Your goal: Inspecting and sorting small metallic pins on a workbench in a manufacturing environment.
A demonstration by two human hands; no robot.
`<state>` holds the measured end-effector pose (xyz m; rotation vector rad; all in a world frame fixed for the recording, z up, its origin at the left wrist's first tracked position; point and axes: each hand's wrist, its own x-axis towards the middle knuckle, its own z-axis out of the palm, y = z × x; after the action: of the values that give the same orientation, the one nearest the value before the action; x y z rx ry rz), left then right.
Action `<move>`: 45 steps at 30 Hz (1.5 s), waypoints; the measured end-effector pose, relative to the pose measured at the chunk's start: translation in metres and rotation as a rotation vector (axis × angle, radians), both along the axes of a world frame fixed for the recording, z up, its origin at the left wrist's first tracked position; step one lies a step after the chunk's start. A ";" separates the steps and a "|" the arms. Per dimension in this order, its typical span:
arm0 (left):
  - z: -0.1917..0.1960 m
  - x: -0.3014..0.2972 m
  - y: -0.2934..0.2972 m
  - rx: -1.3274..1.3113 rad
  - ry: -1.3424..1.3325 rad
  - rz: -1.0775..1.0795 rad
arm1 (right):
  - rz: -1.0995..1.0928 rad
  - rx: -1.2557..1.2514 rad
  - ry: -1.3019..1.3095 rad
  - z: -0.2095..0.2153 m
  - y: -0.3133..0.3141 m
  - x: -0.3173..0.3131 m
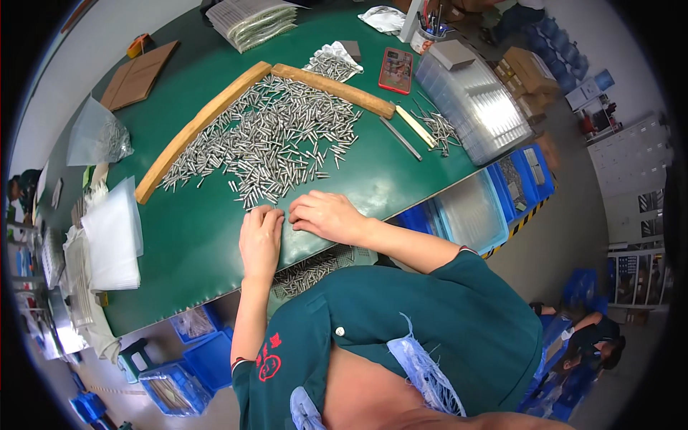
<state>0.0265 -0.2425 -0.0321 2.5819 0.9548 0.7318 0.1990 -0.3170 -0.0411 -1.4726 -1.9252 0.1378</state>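
A large heap of small metal pins [276, 129] lies spread on the green table [193, 247]. My left hand [259, 240] is at the near tip of the heap, its fingers bent and pressed together close to the nearest pins. Just to its right, my right hand [328, 216] rests low over the tabletop with fingers curled together and pointing left. What either hand's fingertips hold, if anything, is too small to make out. Two wooden strips, a left one [204, 129] and a right one [333, 87], meet in a corner behind the heap. Below the table's edge sits a crate of pins [308, 278].
At the right stand a stack of clear plastic trays [476, 104], a red-edged phone [395, 70] and some loose rods [438, 129]. Plastic bags [111, 233] and cardboard [140, 75] lie at the left. Blue bins [512, 183] stand beyond the right edge. Another person [598, 340] sits at lower right.
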 end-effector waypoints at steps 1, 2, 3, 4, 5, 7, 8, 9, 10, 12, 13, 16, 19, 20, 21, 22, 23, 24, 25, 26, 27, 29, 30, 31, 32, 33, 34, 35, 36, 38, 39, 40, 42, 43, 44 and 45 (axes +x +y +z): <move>0.000 -0.001 0.000 0.001 0.000 0.000 | 0.006 -0.011 0.004 0.001 -0.001 0.000; 0.000 -0.002 0.000 0.004 -0.004 0.005 | 0.011 -0.024 0.008 0.001 -0.002 0.000; 0.000 -0.004 -0.001 0.007 -0.008 0.010 | 0.010 -0.023 0.007 0.002 -0.004 0.001; 0.000 -0.006 -0.004 0.007 -0.008 0.010 | 0.016 -0.018 0.011 0.004 -0.006 0.001; 0.000 -0.008 -0.006 0.010 -0.010 0.019 | 0.020 -0.015 0.016 0.005 -0.007 0.001; 0.002 -0.010 -0.008 0.012 -0.012 0.027 | 0.022 -0.010 0.022 0.001 -0.006 0.002; 0.003 -0.010 -0.009 0.001 -0.001 0.029 | 0.025 -0.003 0.028 0.000 -0.007 0.002; 0.004 -0.011 -0.010 -0.010 0.010 0.031 | 0.024 -0.004 0.028 0.000 -0.006 0.002; 0.004 -0.010 -0.011 -0.010 0.010 0.028 | 0.028 -0.021 0.035 0.000 -0.004 0.000; 0.004 -0.009 -0.013 -0.060 0.045 0.025 | 0.031 -0.036 0.040 0.000 -0.002 -0.001; 0.004 -0.009 -0.015 -0.060 0.043 0.022 | 0.034 -0.054 0.036 -0.001 -0.002 -0.002; 0.002 -0.012 -0.025 -0.128 -0.018 0.016 | 0.039 -0.091 0.040 0.002 -0.005 -0.004; 0.006 -0.010 -0.030 -0.239 -0.112 -0.002 | 0.027 -0.123 0.048 0.010 -0.006 -0.008; 0.006 -0.009 -0.030 -0.260 -0.102 0.003 | 0.021 -0.133 0.048 0.011 -0.005 -0.008; 0.006 -0.010 -0.030 -0.281 -0.092 0.008 | 0.029 -0.141 0.032 0.010 -0.004 -0.009; 0.007 -0.010 -0.029 -0.299 -0.095 0.010 | 0.033 -0.135 0.022 0.009 -0.004 -0.010; 0.009 -0.010 -0.028 -0.292 -0.079 0.003 | 0.036 -0.130 0.015 0.007 -0.004 -0.010; 0.011 -0.010 -0.028 -0.284 -0.063 -0.004 | 0.044 -0.139 0.018 0.005 -0.003 -0.008; 0.012 -0.009 -0.028 -0.292 -0.068 0.005 | 0.031 -0.142 0.014 0.005 -0.003 -0.008; 0.013 -0.010 -0.028 -0.285 -0.059 0.015 | 0.029 -0.149 0.020 0.006 -0.004 -0.008; 0.014 -0.010 -0.028 -0.278 -0.051 0.023 | 0.027 -0.156 0.026 0.008 -0.005 -0.007; 0.016 -0.010 -0.030 -0.272 -0.042 0.044 | 0.043 -0.214 0.045 0.010 -0.007 -0.005; 0.015 -0.010 -0.031 -0.260 -0.050 0.042 | 0.040 -0.208 0.048 0.009 -0.008 -0.005; 0.016 -0.009 -0.032 -0.278 -0.052 0.036 | 0.045 -0.188 0.048 0.010 -0.009 -0.005; 0.018 -0.008 -0.034 -0.280 -0.053 0.024 | 0.032 -0.190 0.045 0.008 -0.010 -0.007; 0.019 -0.008 -0.036 -0.295 -0.042 0.036 | 0.010 -0.155 0.044 0.005 -0.011 -0.009; 0.019 -0.007 -0.037 -0.309 -0.029 0.051 | -0.011 -0.121 0.043 0.003 -0.012 -0.010; 0.018 -0.011 -0.037 -0.323 -0.017 0.075 | 0.008 -0.143 0.066 0.003 -0.011 -0.012; 0.017 -0.012 -0.038 -0.327 -0.011 0.081 | 0.014 -0.146 0.073 0.001 -0.010 -0.012; 0.015 -0.012 -0.039 -0.342 0.015 0.115 | 0.083 -0.222 0.092 -0.003 -0.006 -0.010; 0.007 -0.018 -0.037 -0.345 -0.011 0.116 | 0.072 -0.212 0.052 -0.003 -0.002 -0.012; 0.004 -0.018 -0.037 -0.332 -0.043 0.098 | 0.065 -0.205 0.014 -0.002 -0.001 -0.011; 0.014 -0.018 -0.041 -0.392 -0.086 0.067 | 0.044 -0.235 0.070 0.007 -0.007 -0.008; 0.018 -0.018 -0.043 -0.422 -0.117 0.049 | 0.038 -0.239 0.050 0.013 -0.011 -0.005; 0.015 -0.020 -0.044 -0.378 -0.109 0.028 | 0.033 -0.255 0.065 0.014 -0.014 -0.001; 0.015 -0.021 -0.044 -0.317 -0.079 0.023 | 0.018 -0.240 0.061 0.017 -0.015 -0.001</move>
<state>0.0055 -0.2864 -0.0173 2.2551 0.9883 0.6262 0.1984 -0.3321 -0.0242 -1.5854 -1.9255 0.4302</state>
